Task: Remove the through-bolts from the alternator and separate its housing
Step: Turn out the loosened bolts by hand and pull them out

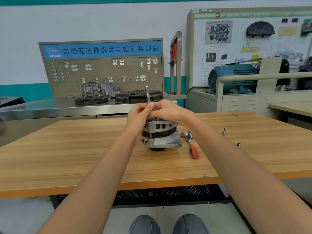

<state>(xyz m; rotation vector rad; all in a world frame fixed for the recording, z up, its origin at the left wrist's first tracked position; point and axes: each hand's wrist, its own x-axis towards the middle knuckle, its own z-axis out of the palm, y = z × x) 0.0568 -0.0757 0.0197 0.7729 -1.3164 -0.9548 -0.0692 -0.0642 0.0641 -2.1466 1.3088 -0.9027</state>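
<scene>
We are holding a slim chrome extension bar [147, 95] upright over the top rim of the alternator [160, 135], which is standing pulley-down near the middle of the wooden tabletop [84, 149]. The left hand [137, 118] is curling around the bar's lower shaft; the right hand [166, 110] is pinching it just beside, fingers bunched at the same spot. Risks as we are judging them: the bar is standing tall and thin, so any tilt may be slipping the socket off the bolt head and rounding it; with neither hand bracing the housing, the alternator may be rocking on its narrow pulley base. A freed bolt may be rolling away. The red-handled ratchet [191, 144] is lying just right of the alternator, two small sockets [224, 132] farther right. Writing: the blue banner [101, 49] on the far pegboard is reading 自动变速器拆装与检测实训台; the poster text at far right is too blurred to read.
</scene>
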